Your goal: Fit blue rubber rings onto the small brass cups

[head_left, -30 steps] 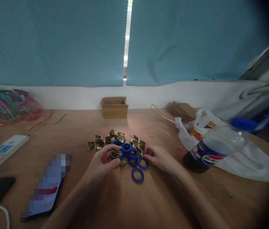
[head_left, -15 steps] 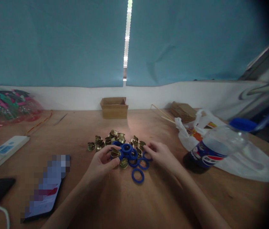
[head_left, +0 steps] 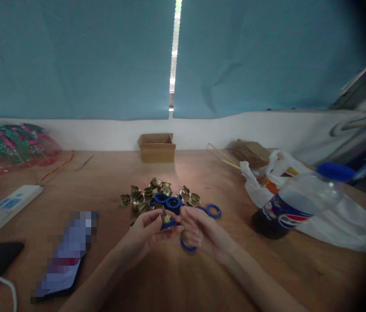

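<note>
In front of the pile, my left hand (head_left: 150, 227) pinches a brass-coloured metal fitting (head_left: 166, 216) with a blue ring (head_left: 169, 224) around its lower part. Beside it, my right hand (head_left: 204, 229) is closed with curled fingers, its thumb close to the fitting. Whether anything sits in those fingers is hidden. Behind the hands lie several loose brass-coloured fittings (head_left: 148, 193) and a cluster of blue rings (head_left: 173, 202). One blue ring (head_left: 214, 211) rests to the right of the pile, and another blue ring (head_left: 188, 247) lies partly covered below my right hand.
An open cardboard box (head_left: 157, 152) stands at the back wall. On the right are a cola bottle (head_left: 286, 212), a white plastic bag (head_left: 338, 232) and a brown package (head_left: 251, 152). A phone (head_left: 66, 260), a power strip (head_left: 7, 208) and plastic-wrapped items (head_left: 14, 145) are at left.
My left hand has moved right and slightly nearer with the fitting. My right hand has come left and nearer, beside it. A blue ring now lies farther right on the table.
</note>
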`<action>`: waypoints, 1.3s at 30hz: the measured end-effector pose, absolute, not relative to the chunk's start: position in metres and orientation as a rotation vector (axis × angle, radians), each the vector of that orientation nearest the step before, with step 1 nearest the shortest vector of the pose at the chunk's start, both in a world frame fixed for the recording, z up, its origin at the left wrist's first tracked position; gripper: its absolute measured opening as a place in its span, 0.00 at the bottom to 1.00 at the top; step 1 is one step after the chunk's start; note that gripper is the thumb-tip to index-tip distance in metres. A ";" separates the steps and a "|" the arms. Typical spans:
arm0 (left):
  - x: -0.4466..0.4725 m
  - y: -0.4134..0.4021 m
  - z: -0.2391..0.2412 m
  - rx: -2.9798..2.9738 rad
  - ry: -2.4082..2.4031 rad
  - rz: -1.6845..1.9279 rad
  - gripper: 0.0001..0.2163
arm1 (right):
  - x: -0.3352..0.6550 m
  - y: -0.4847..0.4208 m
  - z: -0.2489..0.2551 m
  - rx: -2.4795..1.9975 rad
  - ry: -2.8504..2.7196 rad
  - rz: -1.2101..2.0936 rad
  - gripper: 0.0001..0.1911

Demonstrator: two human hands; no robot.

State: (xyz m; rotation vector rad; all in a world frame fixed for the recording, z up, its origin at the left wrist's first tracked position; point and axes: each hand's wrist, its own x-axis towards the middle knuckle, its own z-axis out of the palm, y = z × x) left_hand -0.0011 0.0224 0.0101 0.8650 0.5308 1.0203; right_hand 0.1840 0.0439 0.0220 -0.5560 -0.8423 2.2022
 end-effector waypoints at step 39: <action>-0.002 0.024 0.011 0.731 0.522 0.922 0.19 | 0.185 0.048 0.025 -0.812 -1.157 1.663 0.12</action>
